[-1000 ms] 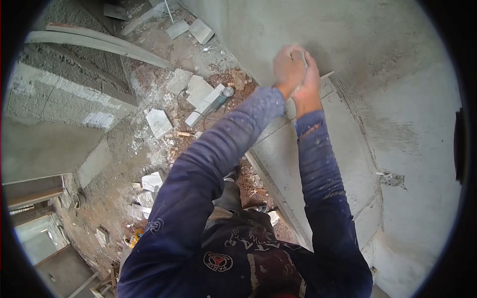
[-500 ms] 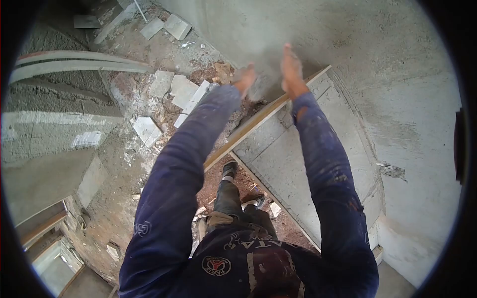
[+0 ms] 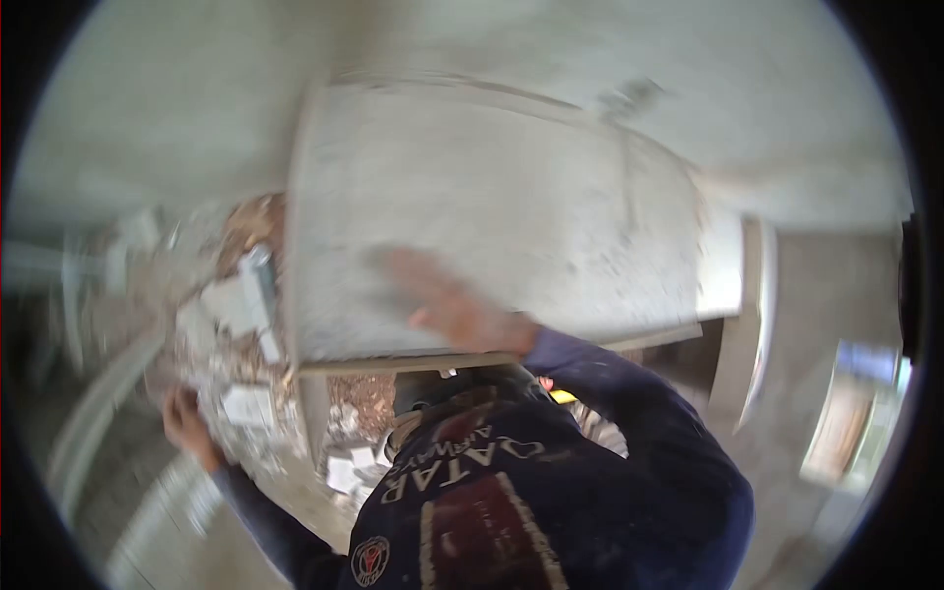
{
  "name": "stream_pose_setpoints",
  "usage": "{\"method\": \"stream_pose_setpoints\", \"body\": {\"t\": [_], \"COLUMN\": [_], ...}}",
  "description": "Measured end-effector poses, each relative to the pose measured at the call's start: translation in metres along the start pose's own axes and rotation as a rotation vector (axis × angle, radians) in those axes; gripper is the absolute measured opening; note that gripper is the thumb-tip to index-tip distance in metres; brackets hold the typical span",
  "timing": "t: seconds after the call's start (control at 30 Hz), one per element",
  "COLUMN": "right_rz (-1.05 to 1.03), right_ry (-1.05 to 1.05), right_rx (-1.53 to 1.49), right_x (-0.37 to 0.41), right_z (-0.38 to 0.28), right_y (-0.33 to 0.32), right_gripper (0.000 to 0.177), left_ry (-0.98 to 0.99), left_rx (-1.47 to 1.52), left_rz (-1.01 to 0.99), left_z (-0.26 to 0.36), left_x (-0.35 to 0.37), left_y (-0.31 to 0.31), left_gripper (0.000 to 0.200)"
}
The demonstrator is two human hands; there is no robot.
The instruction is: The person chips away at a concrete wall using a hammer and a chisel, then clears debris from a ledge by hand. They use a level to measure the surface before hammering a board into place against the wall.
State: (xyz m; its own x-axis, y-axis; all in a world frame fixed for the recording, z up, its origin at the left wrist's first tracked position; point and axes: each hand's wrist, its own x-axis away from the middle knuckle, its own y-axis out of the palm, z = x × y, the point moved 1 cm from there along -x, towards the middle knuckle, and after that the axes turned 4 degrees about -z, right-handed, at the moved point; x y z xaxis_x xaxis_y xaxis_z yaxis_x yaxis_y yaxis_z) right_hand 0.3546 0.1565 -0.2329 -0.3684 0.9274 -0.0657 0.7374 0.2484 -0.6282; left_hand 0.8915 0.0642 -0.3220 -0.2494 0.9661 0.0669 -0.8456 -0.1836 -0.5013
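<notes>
My right hand (image 3: 452,305) reaches across a pale grey slab (image 3: 511,206), fingers stretched out and blurred by motion, with nothing in it. In this view it overlaps the slab close to its near edge. Off to the left, my left hand (image 3: 192,428) hangs out to the side, fingers loosely apart and nothing visible in them. Broken white tile pieces (image 3: 248,405) lie on the floor beyond it. A wooden strip (image 3: 393,366) runs along the slab's near edge, just in front of my body.
More white tile pieces (image 3: 231,305) and reddish rubble (image 3: 261,221) lie left of the slab. A plastered wall (image 3: 472,39) rises behind it. An upright board (image 3: 752,315) stands at its right end. A bright opening (image 3: 851,418) shows at far right.
My hands were held forward close together in a puff of dust; now they are wide apart, the left out to the side, the right over the slab. The view has turned right.
</notes>
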Motion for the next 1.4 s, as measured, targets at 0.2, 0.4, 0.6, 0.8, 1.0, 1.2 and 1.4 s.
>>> {"method": "stream_pose_setpoints", "body": {"t": [0.2, 0.4, 0.6, 0.8, 1.0, 1.2, 1.4], "right_rz": [0.052, 0.187, 0.299, 0.452, 0.190, 0.385, 0.468], "right_ry": [0.053, 0.079, 0.191, 0.191, -0.069, 0.123, 0.388], "right_rx": [0.268, 0.504, 0.564, 0.480, 0.451, 0.266, 0.411], "right_x": [0.037, 0.123, 0.201, 0.246, 0.289, 0.273, 0.305], "right_z": [0.049, 0.091, 0.161, 0.182, 0.184, 0.264, 0.309], "right_y": [0.043, -0.020, -0.114, -0.148, -0.144, -0.217, -0.292], "right_gripper": [0.077, 0.077, 0.075, 0.074, 0.078, 0.076, 0.072], "left_ry": [0.393, 0.782, 0.850, 0.789, 0.902, 0.705, 0.388], "left_rx": [-0.152, -0.197, -0.200, -0.167, -0.356, -0.620, -0.788], "left_rz": [0.265, -0.105, -0.317, -0.510, -0.697, -0.351, -0.169], "left_z": [0.173, 0.262, 0.296, 0.321, 0.339, 0.300, 0.314], "left_x": [0.044, 0.118, 0.215, 0.317, 0.365, 0.319, 0.258], "left_y": [0.101, 0.207, 0.293, 0.381, 0.442, 0.503, 0.555], "left_gripper": [0.029, 0.024, 0.021, 0.021, 0.037, 0.071, 0.081]}}
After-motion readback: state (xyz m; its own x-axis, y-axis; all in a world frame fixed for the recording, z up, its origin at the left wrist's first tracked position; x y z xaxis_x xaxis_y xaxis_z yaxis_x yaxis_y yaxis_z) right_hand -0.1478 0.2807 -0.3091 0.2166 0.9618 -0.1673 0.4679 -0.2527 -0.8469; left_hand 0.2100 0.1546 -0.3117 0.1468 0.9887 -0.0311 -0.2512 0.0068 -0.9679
